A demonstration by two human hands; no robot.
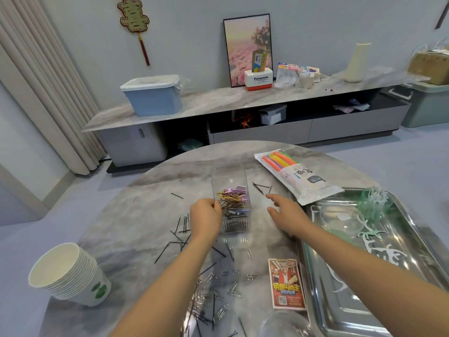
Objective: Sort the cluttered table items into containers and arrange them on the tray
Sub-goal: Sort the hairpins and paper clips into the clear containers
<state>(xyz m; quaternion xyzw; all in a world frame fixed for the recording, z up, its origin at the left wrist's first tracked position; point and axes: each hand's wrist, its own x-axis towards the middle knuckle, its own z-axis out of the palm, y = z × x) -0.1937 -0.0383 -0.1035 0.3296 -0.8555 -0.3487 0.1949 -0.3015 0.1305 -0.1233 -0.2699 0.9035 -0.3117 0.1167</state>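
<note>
Head view: a clear plastic compartment box [230,198] stands on the round marble table [136,215], near its middle. Its middle compartment holds a tangle of gold and purple clips; the nearer one holds black bobby pins. The left hand [205,218] touches the box's left wall, fingers curled against it. The right hand [285,214] hovers just right of the box, fingers loose, gripping nothing. Loose black bobby pins [181,237] and silver paper clips [233,288] lie scattered nearer the person. A steel tray [413,300] sits at right.

Clear bowl [284,324] cut off by bottom edge; left fingertips hidden behind box [230,190].
</note>
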